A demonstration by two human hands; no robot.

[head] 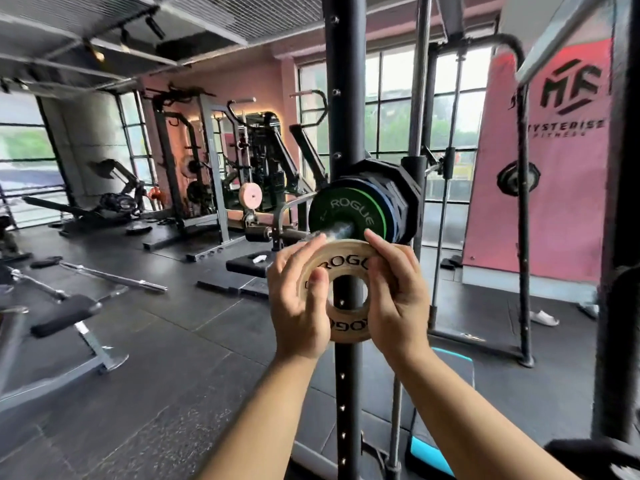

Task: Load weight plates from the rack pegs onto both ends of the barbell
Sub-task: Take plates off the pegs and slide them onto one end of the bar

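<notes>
Barbell (pixel 337 232): its bare steel sleeve end points toward the camera, in front of a black rack upright (pixel 341 98).
Black plates (pixel 384 188): innermost on the sleeve, with a blue plate (pixel 388 206) against them.
Green plate (pixel 332 211): outermost on the sleeve, marked ROGUE.
Tan plate (pixel 349 259): off the bar, held upright just below the sleeve tip, between both hands.
Left hand (pixel 299 299): grasping the tan plate's left rim, thumb on its face.
Right hand (pixel 398 292): grasping its right rim.
</notes>
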